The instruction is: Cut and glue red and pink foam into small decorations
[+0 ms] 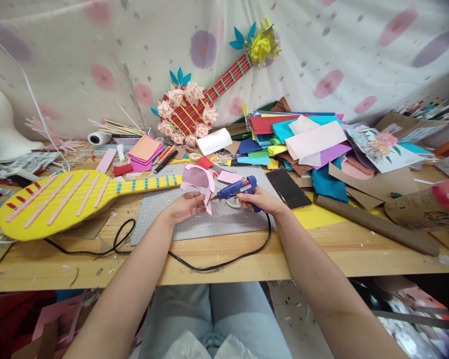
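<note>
My left hand pinches a curved pink paper piece by its lower edge, above the grey cutting mat. In my right hand is a blue hot glue gun, its nozzle pointing left at the lower strip of the pink piece. Whether the tip touches the paper I cannot tell. A black cord runs from the glue gun's handle across the table to the left. Just behind the hands lie a small pink paper rectangle and a red scrap.
A yellow toy guitar lies at left. A red one with paper roses leans against the curtain. To the right are a black phone, a wooden stick and piled coloured felt and paper. Markers lie behind the mat.
</note>
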